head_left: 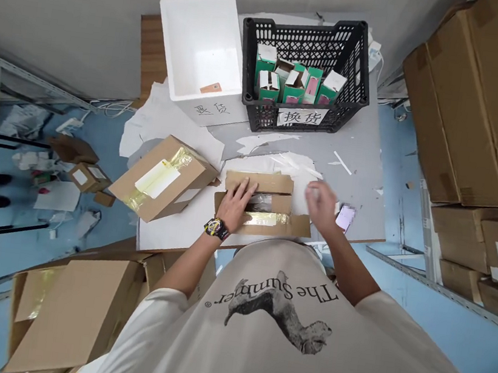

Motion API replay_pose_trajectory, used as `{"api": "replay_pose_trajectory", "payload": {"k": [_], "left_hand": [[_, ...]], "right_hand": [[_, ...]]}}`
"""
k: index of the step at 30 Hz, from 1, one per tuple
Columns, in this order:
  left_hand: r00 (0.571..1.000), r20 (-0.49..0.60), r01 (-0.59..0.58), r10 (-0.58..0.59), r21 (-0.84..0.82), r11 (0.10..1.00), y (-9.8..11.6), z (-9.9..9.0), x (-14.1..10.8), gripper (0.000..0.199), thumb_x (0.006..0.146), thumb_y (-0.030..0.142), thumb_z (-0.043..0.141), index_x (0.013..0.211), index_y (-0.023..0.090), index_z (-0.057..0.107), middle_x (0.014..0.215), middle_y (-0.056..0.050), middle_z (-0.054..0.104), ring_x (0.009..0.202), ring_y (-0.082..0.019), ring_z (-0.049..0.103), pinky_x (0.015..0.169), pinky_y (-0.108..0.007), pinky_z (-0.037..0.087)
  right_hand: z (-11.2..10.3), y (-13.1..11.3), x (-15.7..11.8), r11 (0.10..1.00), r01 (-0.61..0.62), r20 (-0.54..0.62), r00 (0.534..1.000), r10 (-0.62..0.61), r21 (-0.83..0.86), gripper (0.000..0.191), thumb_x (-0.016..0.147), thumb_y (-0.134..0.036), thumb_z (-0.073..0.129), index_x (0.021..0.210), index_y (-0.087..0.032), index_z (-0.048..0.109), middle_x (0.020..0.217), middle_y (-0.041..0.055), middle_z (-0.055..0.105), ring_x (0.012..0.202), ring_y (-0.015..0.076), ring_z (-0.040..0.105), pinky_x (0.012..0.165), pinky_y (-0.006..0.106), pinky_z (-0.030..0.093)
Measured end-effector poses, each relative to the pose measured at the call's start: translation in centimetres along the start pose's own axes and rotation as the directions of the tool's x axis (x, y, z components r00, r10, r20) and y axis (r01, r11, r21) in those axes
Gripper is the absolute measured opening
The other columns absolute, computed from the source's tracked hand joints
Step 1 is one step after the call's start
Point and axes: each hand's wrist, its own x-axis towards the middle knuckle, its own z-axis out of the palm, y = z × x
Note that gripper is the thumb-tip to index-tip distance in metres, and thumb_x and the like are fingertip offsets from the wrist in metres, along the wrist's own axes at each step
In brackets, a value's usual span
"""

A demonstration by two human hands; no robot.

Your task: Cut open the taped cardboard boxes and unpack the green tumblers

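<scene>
My left hand [235,204], wearing a black and yellow wristwatch [216,229], lies flat on the flaps of a partly closed cardboard carton [259,183]. A strip of shiny yellowish tape [265,219] runs along the carton's near flap. My right hand [320,206] is blurred by motion and hovers to the right of the carton, holding nothing. Just beyond its fingers lies a phone [344,217] with a blurred screen. Left of the carton, a taped parcel [162,178] with a white label lies tilted on white paper.
At the far end of the grey table [357,133] stand a white foam box [196,27] and a black plastic crate [310,32] holding several green and white cartons. Stacked cartons [470,105] rise on the right. An open carton [72,310] sits at the lower left.
</scene>
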Motion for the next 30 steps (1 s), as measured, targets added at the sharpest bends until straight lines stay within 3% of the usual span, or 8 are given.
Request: {"api": "replay_pose_trajectory", "payload": {"k": [4,8,11,13,15,18,23,30], "left_hand": [[1.0,0.004,-0.01,0.01,-0.111,0.994,-1.9,1.3,0.7,0.14,0.079,0.023,0.106,0.193,0.019,0.026,0.199,-0.026,0.025,0.185,-0.047,0.028,0.151,-0.065,0.032],[0.994,-0.1,-0.066,0.049,-0.185,0.981,-3.2,2.0,0.7,0.138,0.083,0.033,0.106,0.191,0.015,0.023,0.193,-0.03,0.037,0.185,-0.045,0.032,0.152,-0.063,0.032],[0.986,-0.148,-0.098,0.07,-0.191,0.977,-3.4,2.4,0.4,0.124,0.084,0.037,0.106,0.183,0.014,0.035,0.19,-0.032,0.042,0.184,-0.046,0.034,0.15,-0.067,0.033],[0.986,-0.146,-0.101,0.076,-0.173,0.98,-3.3,2.5,0.1,0.108,0.084,0.037,0.106,0.172,0.016,0.048,0.192,-0.032,0.038,0.183,-0.048,0.034,0.149,-0.07,0.035],[0.988,-0.135,-0.097,0.077,-0.148,0.984,-3.2,2.7,-0.3,0.092,0.084,0.036,0.105,0.16,0.017,0.058,0.193,-0.032,0.036,0.183,-0.049,0.034,0.147,-0.072,0.038],[0.988,-0.136,-0.089,0.074,-0.105,0.991,-3.2,2.9,-0.9,0.081,0.084,0.032,0.104,0.152,0.017,0.062,0.194,-0.033,0.034,0.182,-0.051,0.035,0.144,-0.072,0.041],[0.991,-0.126,-0.044,0.037,-0.05,0.998,-2.7,3.3,-1.8,0.073,0.089,0.033,0.101,0.15,0.019,0.063,0.195,-0.03,0.032,0.183,-0.051,0.034,0.141,-0.074,0.044],[0.995,-0.094,0.009,-0.012,-0.028,1.0,-2.0,3.0,-2.2,0.077,0.084,0.026,0.103,0.151,0.019,0.065,0.197,-0.028,0.03,0.183,-0.049,0.033,0.142,-0.069,0.045]], "right_hand": [[6.0,-8.2,-0.8,0.956,0.262,0.593,0.793,-0.136,-0.131,0.026,0.121,-0.025,0.058,0.133,-0.027,0.08,0.127,0.0093,0.079,0.111,0.0281,0.075,0.106,0.044,0.062],[10.6,-10.9,1.0,0.906,0.375,0.612,0.769,-0.186,-0.196,0.038,0.117,-0.031,0.07,0.154,-0.026,0.076,0.155,0.0116,0.077,0.143,0.0326,0.069,0.125,0.049,0.058],[8.6,-7.4,3.3,0.964,0.146,0.332,0.941,-0.067,-0.221,0.045,0.125,-0.04,0.047,0.155,-0.03,0.079,0.156,0.0086,0.078,0.149,0.03,0.067,0.131,0.05,0.056],[6.0,-3.2,5.6,0.957,-0.103,0.126,0.982,0.141,-0.273,0.058,0.125,-0.036,0.031,0.154,-0.017,0.078,0.148,0.0191,0.078,0.14,0.0336,0.071,0.124,0.051,0.058],[4.3,1.4,8.0,0.895,-0.277,0.059,0.947,0.316,-0.35,0.063,0.123,-0.044,0.035,0.163,-0.013,0.071,0.151,0.0253,0.075,0.142,0.0387,0.068,0.128,0.054,0.054],[5.3,6.7,10.6,0.718,-0.487,0.109,0.786,0.609,-0.498,0.094,0.114,-0.072,0.056,0.189,-0.018,0.042,0.186,0.026,0.048,0.165,0.0468,0.05,0.132,0.062,0.049],[12.8,9.0,10.6,0.664,-0.368,0.237,0.732,0.638,-0.651,0.117,0.109,-0.091,0.047,0.198,-0.031,0.002,0.205,0.0164,0.005,0.183,0.0464,0.022,0.14,0.073,0.032],[18.2,7.5,11.6,0.773,-0.006,0.394,0.857,0.331,-0.635,0.116,0.105,-0.084,0.066,0.198,-0.033,0.019,0.205,0.0156,0.012,0.182,0.0537,0.016,0.141,0.077,0.02]]}}
